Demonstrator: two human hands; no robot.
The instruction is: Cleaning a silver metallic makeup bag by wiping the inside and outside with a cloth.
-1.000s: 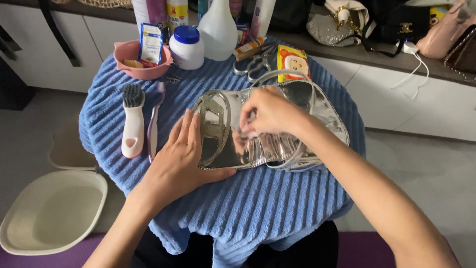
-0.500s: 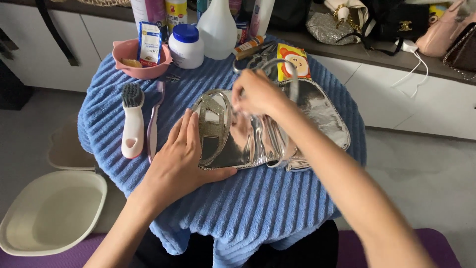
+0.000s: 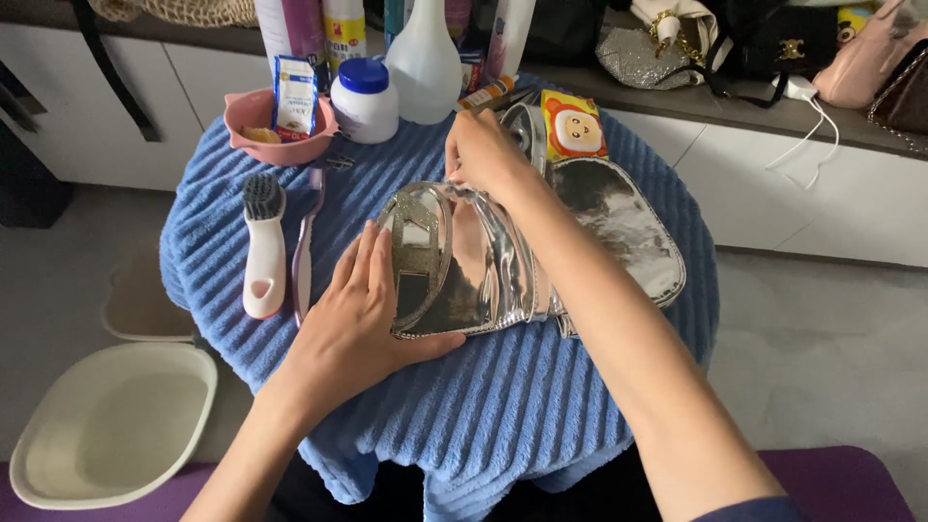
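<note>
Silver bag (image 3: 619,227) lay mid-table on blue towel (image 3: 483,406). My left hand (image 3: 362,309) pressed flat, fingers spread, on flap; my right hand (image 3: 480,150) pinched flap edge near far edge. Best kept left pressure firm, lifted slowly

Left hand (image 3: 362,309) pins silver bag (image 3: 541,246); right hand (image 3: 483,150) pinches it.
</note>
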